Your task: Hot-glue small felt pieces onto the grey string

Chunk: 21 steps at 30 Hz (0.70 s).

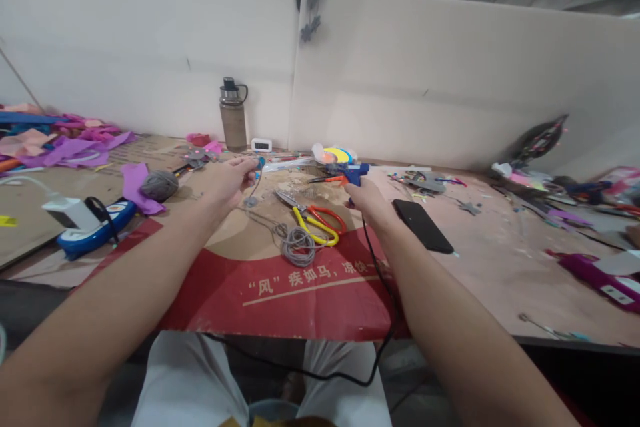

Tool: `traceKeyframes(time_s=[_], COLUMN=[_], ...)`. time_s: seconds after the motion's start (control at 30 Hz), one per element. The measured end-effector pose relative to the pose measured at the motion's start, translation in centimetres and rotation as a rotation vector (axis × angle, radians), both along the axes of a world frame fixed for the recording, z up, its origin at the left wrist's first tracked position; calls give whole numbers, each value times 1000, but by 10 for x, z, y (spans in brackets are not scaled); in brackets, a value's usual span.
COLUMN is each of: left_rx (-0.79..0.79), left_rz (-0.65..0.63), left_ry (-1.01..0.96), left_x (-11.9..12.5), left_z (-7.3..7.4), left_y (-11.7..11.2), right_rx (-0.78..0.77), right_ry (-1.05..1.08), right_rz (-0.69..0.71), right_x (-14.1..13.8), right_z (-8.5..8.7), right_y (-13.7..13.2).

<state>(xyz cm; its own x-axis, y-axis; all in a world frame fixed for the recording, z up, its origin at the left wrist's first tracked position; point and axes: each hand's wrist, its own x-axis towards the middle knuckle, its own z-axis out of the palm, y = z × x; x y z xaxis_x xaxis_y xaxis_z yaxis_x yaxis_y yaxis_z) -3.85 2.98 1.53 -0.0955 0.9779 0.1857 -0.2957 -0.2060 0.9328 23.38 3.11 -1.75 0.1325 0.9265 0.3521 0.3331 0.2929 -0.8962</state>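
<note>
My right hand [366,195] is closed around a blue hot glue gun [356,174], whose black cord [373,253] runs down past the table edge. Between the fingertips of my left hand [239,177] is a small blue piece [261,163], too small to name; a strand of grey yarn hangs from it. Below and between both hands lie scissors [320,223] with red and yellow handles. A loose coil of grey yarn [299,246] touches them. Orange-handled pliers or snips [329,179] lie near the glue gun's tip, partly hidden.
A water bottle [233,117] and a small white clock [261,145] stand at the back wall. On the left are a yarn ball [159,185], a blue power strip [97,227] and felt scraps [75,147]. A phone [423,225] and a purple power strip [597,277] lie on the right.
</note>
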Motion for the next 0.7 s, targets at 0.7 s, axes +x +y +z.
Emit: traceKeyframes(time_s=[0.7], left_rx=[-61], left_rz=[-36], left_ry=[4], left_x=[13], left_z=[0], left_y=[-10], right_rx=[186], right_ry=[-199], right_rz=[250], right_x=[-66], right_z=[19], right_y=[-59])
